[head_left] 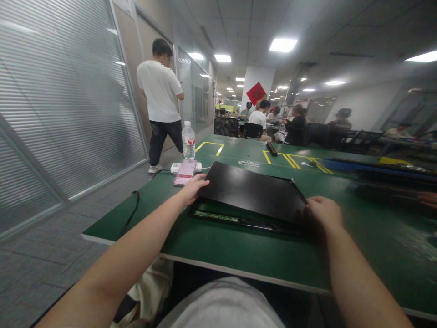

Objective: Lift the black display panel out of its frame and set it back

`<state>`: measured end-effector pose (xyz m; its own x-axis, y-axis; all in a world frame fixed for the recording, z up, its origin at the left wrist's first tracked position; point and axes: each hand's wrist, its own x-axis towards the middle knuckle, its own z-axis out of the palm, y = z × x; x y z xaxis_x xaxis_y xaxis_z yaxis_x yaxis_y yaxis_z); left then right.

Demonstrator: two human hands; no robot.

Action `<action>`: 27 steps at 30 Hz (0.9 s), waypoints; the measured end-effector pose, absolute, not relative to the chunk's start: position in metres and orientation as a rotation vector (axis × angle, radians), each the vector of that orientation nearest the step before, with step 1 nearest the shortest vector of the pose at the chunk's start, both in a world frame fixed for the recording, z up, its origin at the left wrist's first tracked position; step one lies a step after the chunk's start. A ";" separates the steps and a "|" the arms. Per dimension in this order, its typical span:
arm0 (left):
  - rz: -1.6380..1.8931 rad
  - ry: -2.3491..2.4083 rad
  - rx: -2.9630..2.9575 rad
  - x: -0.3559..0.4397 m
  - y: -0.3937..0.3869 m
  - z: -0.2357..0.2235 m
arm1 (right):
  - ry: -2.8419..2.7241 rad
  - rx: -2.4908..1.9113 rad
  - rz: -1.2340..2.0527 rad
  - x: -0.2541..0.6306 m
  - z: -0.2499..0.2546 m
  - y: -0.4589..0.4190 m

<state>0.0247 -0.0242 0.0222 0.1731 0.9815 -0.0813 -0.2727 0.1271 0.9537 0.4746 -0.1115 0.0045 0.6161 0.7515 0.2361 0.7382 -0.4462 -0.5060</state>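
Note:
A flat black cover panel (252, 191) is tilted up at its near edge over a black device base (235, 220) on the green table (211, 246). A green circuit board strip shows in the gap under the panel. My left hand (193, 187) grips the panel's left edge, fingers curled over it. Closed on the panel's near right corner is my right hand (324, 212), its fingertips hidden behind the panel.
A pink phone (185, 173), a white power strip (175, 167) and a water bottle (188, 141) stand left of the panel. A black cable (131, 212) hangs off the table's left edge. A person in a white shirt (160, 98) stands in the aisle; others sit behind. Black parts (385, 177) lie at right.

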 end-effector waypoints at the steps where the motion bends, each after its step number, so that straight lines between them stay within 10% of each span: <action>1: 1.137 0.931 0.998 0.025 -0.024 0.022 | -1.154 -2.274 0.051 0.474 0.005 -0.112; 27: 1.124 0.881 0.969 0.025 -0.022 0.019 | -1.124 -2.309 0.086 0.471 0.008 -0.113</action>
